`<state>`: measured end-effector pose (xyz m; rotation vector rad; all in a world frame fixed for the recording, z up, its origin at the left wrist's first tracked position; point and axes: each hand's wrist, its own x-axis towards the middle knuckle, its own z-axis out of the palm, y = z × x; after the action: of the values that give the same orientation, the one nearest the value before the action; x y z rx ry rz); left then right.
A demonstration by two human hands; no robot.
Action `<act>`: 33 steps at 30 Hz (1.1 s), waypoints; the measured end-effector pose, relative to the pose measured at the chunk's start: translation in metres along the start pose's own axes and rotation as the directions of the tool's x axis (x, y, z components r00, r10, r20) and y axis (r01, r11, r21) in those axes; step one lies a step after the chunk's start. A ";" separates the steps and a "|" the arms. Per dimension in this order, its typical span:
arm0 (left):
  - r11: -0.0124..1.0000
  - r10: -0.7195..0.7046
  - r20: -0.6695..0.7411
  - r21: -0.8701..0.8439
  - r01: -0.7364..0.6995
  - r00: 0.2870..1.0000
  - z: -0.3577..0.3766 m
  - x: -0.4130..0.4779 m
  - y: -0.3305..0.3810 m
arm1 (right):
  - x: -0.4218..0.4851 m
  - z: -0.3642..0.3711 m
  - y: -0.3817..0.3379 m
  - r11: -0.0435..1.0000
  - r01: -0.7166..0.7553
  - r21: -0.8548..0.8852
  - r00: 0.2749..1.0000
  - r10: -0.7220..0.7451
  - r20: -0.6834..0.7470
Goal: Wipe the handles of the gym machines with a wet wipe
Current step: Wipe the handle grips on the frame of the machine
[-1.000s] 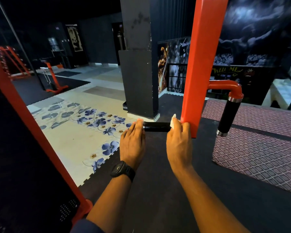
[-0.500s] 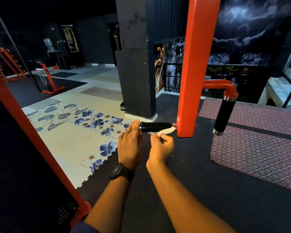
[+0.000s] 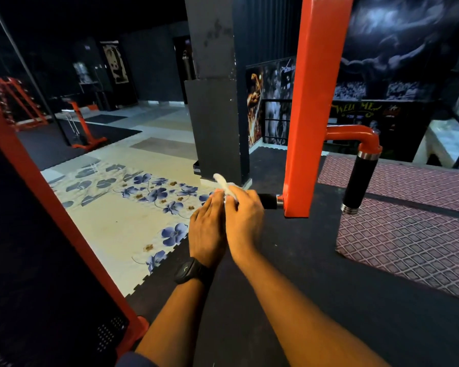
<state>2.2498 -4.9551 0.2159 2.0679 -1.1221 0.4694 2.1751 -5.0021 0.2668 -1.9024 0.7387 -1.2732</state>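
At the black handle (image 3: 268, 201), right hand (image 3: 245, 218) fingers (image 3: 247, 197) round wet wipe (image 3: 222, 182); left hand (image 3: 207, 231) beside, fingers straight together.

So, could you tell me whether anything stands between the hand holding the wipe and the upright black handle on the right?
The orange post stands between them. The right hand holds the wet wipe on the horizontal handle left of the post; the upright handle hangs to the post's right, so the hand would probably go round it.

Dim gym hall, black walls (image 3: 154, 70).
A black pillar (image 3: 215, 115) stands in the middle; a flower-patterned mat (image 3: 122, 221) lies beside black rubber flooring (image 3: 302, 260), and posters (image 3: 270, 102) hang behind.
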 end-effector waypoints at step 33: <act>0.999 -0.006 -0.054 0.052 0.009 0.999 0.008 -0.002 0.001 | 0.068 -0.062 -0.016 0.635 0.330 -0.698 0.865 0.092 0.493</act>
<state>2.2477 -4.9608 0.2100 2.0912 -1.0808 0.5525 2.1416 -5.0613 0.3316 -2.8693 0.9698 -0.4535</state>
